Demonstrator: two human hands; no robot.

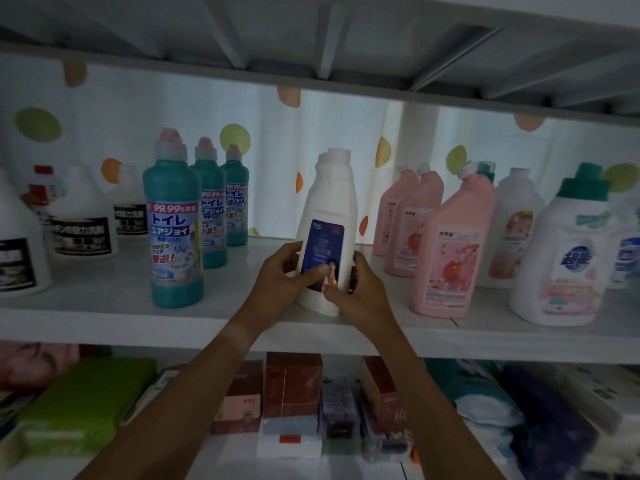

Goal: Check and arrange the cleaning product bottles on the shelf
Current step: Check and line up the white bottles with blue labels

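Both forearms reach up from below; left hand [281, 276] and right hand [356, 295] curl round the base of a white bottle [329, 216] with a dark blue label, standing tilted on the shelf [114, 317], thumbs on the label. Left of the hands: teal bottles [176, 233]. Right: pink bottles [450, 258], nearest just beside. Beneath: stacked boxes [292, 386].

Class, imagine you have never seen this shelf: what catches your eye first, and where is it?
At the middle of the shelf, the left hand and right hand grip a tilted white bottle with a blue label. To its left stands a row of teal bottles; to its right, pink bottles.
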